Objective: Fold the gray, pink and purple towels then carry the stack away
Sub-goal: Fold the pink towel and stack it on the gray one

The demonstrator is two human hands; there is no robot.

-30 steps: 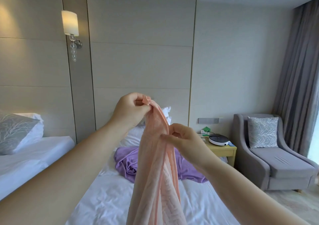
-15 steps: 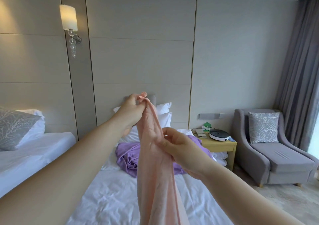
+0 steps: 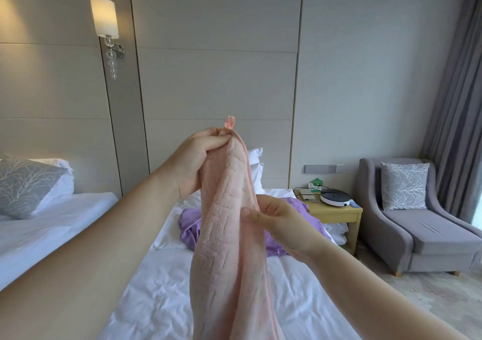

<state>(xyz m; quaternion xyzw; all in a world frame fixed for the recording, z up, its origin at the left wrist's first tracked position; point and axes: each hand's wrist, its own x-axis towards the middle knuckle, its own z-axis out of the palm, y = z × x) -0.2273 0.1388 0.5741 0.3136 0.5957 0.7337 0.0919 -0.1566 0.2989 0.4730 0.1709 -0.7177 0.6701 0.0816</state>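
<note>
Left hand: the left hand (image 3: 199,158) is closed on the top corner of the pink towel (image 3: 229,248), fingers curled round the cloth.
Right hand: the right hand (image 3: 279,222), below and to the right of the left one, pinches the towel's right edge, thumb across the front face.
Pink towel: it hangs in the air from the left hand's grip, passes through the right hand's pinch and runs down out of view below both hands.
Change: a second ago the cloth between the hands is a bunch of narrow folds. It now shows one broad plush face, and a small hanging loop (image 3: 229,122) stands up above the left fingers. The spacing of the hands is about as before.
Meaning: the person appears to have found a corner and an edge. Spreading the towel flat would be the likely next step. No fold is made yet.
Purple towel: the purple towel (image 3: 189,224) lies crumpled on the bed (image 3: 156,295) beyond both hands, unfolded.
Gray towel: not in view.
Progress: judged early, with no folded stack visible.
</note>
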